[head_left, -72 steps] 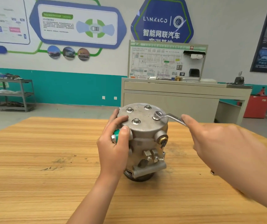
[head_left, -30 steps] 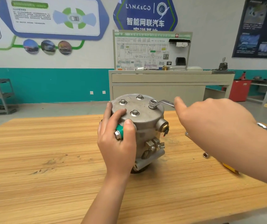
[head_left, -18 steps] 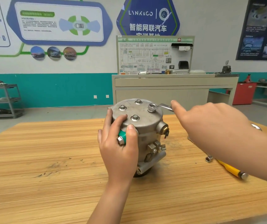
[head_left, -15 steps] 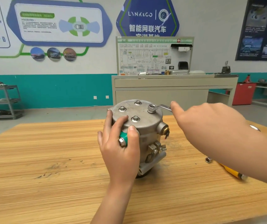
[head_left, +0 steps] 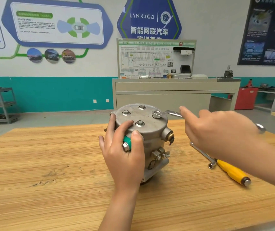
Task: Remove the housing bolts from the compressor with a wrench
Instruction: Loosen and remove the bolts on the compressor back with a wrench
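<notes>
My hands are dividing the work: the left hand [head_left: 123,157] is gripping the compressor [head_left: 151,130], steadying it on the tabletop [head_left: 50,164] against twisting; the right hand [head_left: 216,130] is clasping the wrench [head_left: 171,113] ringed over a housing bolt [head_left: 156,113].

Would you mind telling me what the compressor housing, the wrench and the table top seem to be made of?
Compressor housing: likely cast aluminium, dull grey, matte. Wrench: probably steel, bright polished sheen. Table top: wood or laminate, striped grain, scuffed.
</notes>
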